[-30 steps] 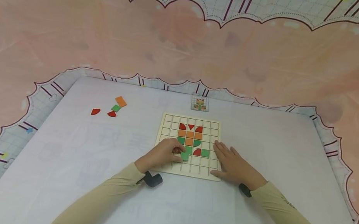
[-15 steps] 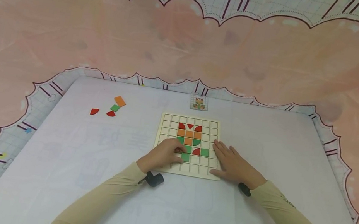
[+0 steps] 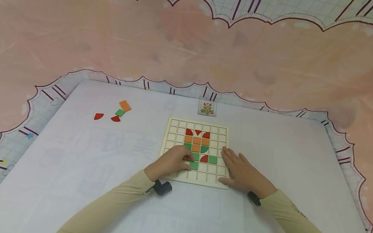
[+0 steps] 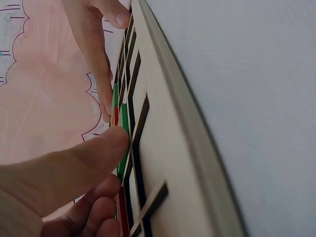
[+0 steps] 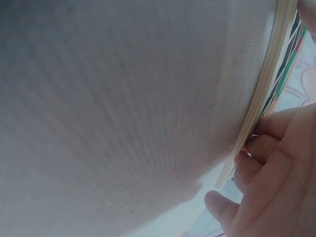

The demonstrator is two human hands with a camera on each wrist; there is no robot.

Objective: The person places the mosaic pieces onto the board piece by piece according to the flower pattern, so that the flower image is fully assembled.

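Observation:
A cream grid board (image 3: 213,178) lies on the white table, with red, orange and green tiles set in its middle cells. My left hand (image 3: 174,160) reaches over its left half and pinches a green square tile (image 3: 195,166) in a cell below the other green tile. The left wrist view shows the thumb (image 4: 111,143) against the green tile's edge (image 4: 124,116), the other fingers curled beneath. My right hand (image 3: 243,171) rests along the board's right edge, fingers extended. The left hand hides some left cells.
Loose tiles lie at the table's left: an orange square (image 3: 125,105), a green square (image 3: 120,112) and two red quarter-round tiles (image 3: 98,116). A small pattern card (image 3: 207,108) lies behind the board. A scalloped printed cloth (image 3: 196,53) borders the table.
The green square tile, askew over the grid a second ago, now sits straight in line with the cells. My left hand has shifted slightly right. The right hand stays in place.

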